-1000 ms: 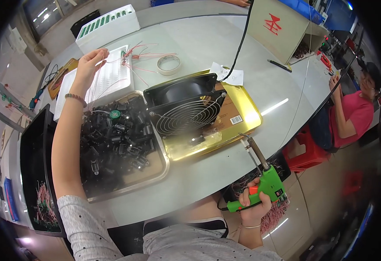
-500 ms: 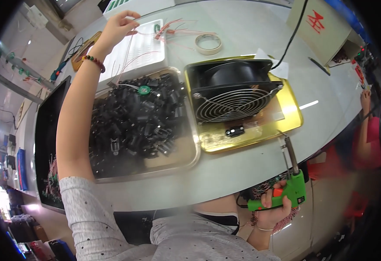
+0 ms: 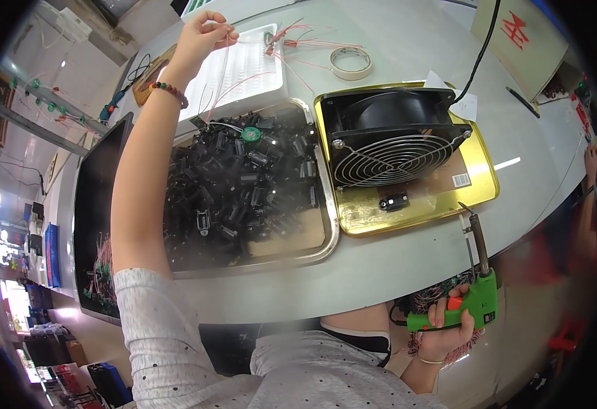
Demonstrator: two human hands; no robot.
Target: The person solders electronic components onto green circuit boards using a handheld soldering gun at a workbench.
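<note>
Here your left hand [image 3: 199,37] pinches a thin wire [image 3: 225,65] above the white tray [image 3: 257,68]; your right hand [image 3: 448,327] grips the green soldering gun [image 3: 472,300]. Next, judge: bring wire to tip.

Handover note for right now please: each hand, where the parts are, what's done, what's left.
Left hand: raised over the white tray, pinching a thin wire between its fingertips.
Right hand: low at the table edge, gripping the green soldering gun, tip pointing up toward the gold tray.
Parts: black components heaped in the steel tray; black fan on the gold tray; more red wires and a tape roll beyond.
Done: one wire picked.
Left: nothing soldered that I can see.
</note>
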